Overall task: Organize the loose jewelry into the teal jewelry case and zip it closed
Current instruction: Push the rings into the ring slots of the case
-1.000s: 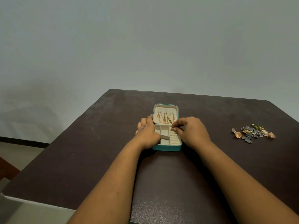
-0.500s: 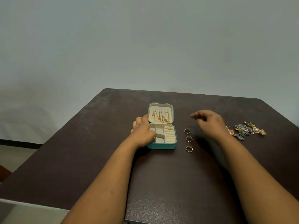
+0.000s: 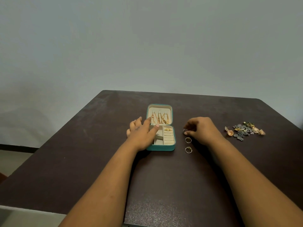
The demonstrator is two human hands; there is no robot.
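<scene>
The teal jewelry case (image 3: 161,147) lies open on the dark table, gold chains (image 3: 159,118) hung in its lid and one gold ring (image 3: 168,129) in the ring rolls. My left hand (image 3: 141,133) rests on the case's left side, fingers straight, the thumb over a compartment. To the right of the case, my right hand (image 3: 200,130) pinches the farthest ring (image 3: 185,131) of a row. Two more rings (image 3: 188,139) (image 3: 188,149) lie nearer me on the table.
A pile of earrings and brooches (image 3: 245,131) lies at the right of the table (image 3: 82,161). The table's far edge meets a plain grey wall. A floor strip shows at the left.
My right hand left the case's ring rolls, swung right over the table, and came down on the farthest loose ring. My left hand stayed on the case, its fingers now straighter.
</scene>
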